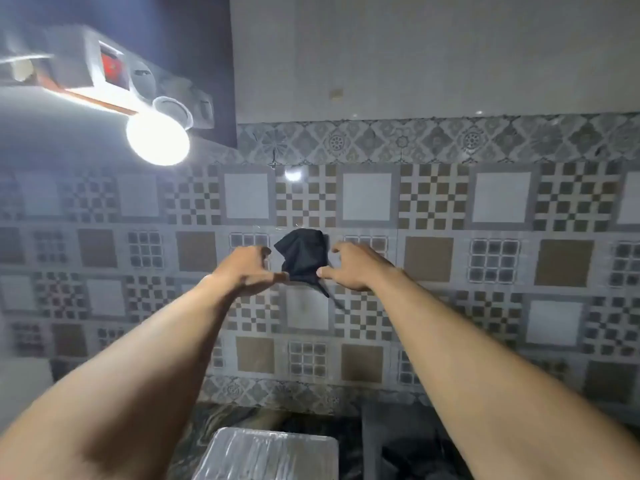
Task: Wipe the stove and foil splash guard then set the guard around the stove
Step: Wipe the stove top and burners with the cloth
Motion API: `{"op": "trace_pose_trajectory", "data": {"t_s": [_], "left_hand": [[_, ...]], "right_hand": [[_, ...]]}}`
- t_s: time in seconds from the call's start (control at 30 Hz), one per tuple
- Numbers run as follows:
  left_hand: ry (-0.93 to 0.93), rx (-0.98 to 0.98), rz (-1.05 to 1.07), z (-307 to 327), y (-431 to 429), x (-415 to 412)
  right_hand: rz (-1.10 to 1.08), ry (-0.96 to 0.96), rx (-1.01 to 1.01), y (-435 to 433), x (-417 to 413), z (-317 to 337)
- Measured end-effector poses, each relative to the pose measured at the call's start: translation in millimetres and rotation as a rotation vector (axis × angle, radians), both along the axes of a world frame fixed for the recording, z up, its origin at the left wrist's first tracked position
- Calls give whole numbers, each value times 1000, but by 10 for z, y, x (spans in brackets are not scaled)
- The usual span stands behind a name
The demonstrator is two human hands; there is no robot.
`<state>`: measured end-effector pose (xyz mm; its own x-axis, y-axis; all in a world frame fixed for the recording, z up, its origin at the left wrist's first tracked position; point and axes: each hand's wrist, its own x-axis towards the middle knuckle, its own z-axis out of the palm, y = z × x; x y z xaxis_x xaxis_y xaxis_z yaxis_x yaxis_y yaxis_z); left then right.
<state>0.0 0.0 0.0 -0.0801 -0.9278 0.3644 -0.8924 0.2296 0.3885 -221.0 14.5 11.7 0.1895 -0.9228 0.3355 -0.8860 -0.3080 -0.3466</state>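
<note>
Setting: a kitchen wall of patterned tiles [367, 199], a bare bulb [157, 140] glaring at upper left.
Cloth: a dark cloth [304, 256] hangs against the tiles, pinched between both hands.
Left hand [247, 271]: thumb and fingers closed on the cloth's lower edge.
Right hand [349, 268]: thumb touching the cloth, fingers spread; grip unclear.
Foil guard [266, 455]: folded on the dark counter [412, 441] below.
Progress: apparently early or between wipes; guard not set up, stove unseen.

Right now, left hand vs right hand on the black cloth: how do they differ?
Left hand pinches the black cloth at its lower left edge; right hand pinches the lower right. Left fingers look curled in; right fingers are spread more open. Both are raised before the tiled wall.
</note>
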Motion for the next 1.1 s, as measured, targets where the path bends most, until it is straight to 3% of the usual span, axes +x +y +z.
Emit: {"op": "trace_pose_trajectory", "data": {"t_s": [0.43, 0.53, 0.7, 0.87, 1.1], "left_hand": [[37, -131, -69, -156, -1215, -10], [83, -265, -12, -251, -1361, -75], [78, -323, 42, -238, -1468, -134], [244, -333, -14, -30, -1356, -180], [383, -105, -95, 68, -1056, -311]], "right_hand": [[-27, -39, -174, -1432, 400, -84], [-48, -104, -242, -1564, 443, -184], [-81, -244, -310, -1646, 458, -190], [-51, -398, -259, -1565, 322, -75], [27, -558, -33, -1142, 0, -133]]}}
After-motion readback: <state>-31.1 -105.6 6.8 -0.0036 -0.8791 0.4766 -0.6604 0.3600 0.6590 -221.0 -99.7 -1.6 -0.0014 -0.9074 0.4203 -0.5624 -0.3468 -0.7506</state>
